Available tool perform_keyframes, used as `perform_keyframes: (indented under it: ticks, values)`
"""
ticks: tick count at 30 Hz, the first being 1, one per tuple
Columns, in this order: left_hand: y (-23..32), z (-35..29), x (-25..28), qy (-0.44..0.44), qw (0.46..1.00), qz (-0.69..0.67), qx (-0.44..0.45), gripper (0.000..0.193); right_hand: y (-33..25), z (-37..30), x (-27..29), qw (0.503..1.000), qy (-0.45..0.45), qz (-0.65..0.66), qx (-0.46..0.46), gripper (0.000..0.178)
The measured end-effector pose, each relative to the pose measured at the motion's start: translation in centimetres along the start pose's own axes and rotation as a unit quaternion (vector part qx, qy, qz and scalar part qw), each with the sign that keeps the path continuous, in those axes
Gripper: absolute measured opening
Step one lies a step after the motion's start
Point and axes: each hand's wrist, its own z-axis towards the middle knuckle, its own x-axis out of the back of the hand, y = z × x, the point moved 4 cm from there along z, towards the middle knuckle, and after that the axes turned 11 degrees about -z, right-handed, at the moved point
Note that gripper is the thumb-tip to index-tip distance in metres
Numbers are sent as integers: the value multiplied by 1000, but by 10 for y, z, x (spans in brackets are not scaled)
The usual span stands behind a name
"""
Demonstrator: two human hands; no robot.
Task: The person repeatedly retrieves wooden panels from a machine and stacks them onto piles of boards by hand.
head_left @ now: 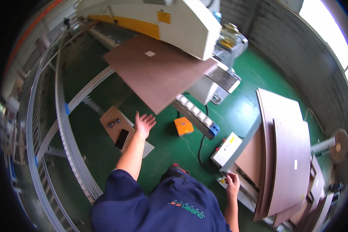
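Note:
A large brown panel (158,67) with a small white label lies flat under the beam of a white and yellow machine (143,23). Just below the panel's near corner, my left hand (144,123) is open, palm up and fingers spread, holding nothing. Low on the right, my right hand (232,183) has its fingers curled closed beside the edge of a stand. Whatever its fingers may hold is too small or hidden to make out. Right of that hand, a stack of brown panels (290,166) leans at a slant.
An aluminium roller arm (195,116) juts toward me from the machine. An orange box (183,126) sits on the green floor, with a white control box (226,149) to its right. On the left are a curved rail frame (60,116) and a board bearing a black phone (121,139).

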Motion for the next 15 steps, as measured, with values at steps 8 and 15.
perform_keyframes:
  ticks: [8, 15]
  values:
    - [-19, -17, -68, -98, 993, 43, -47, 48, -88, 28, -64, 988, -146, 22, 42, 27]
    - [-62, -83, -75, -159, 984, 79, 15, 42, -126, 34, -84, 974, -191, 120, 17, 30]
